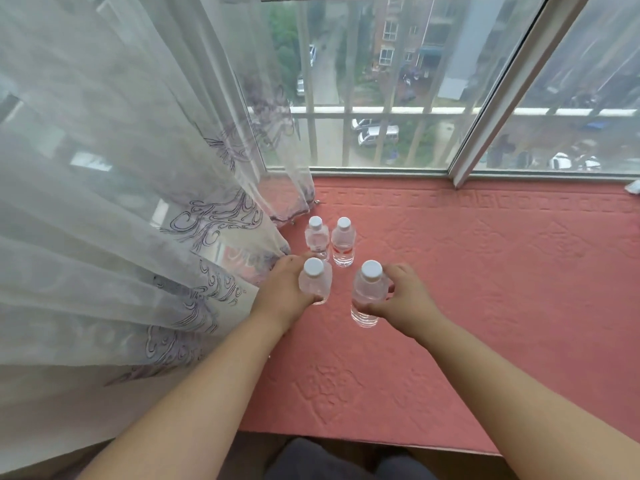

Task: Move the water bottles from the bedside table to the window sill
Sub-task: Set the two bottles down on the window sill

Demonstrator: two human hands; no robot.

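Several clear water bottles with white caps stand on the pink window sill. Two of them, a back left bottle and a back right bottle, stand side by side near the curtain, untouched. My left hand grips the front left bottle around its body. My right hand grips the front right bottle, whose base rests on or just above the sill. Both held bottles are upright.
A sheer white curtain with purple pattern hangs at the left and drapes onto the sill beside my left hand. The window glass and frame bound the sill at the back. A small white object lies at the far right.
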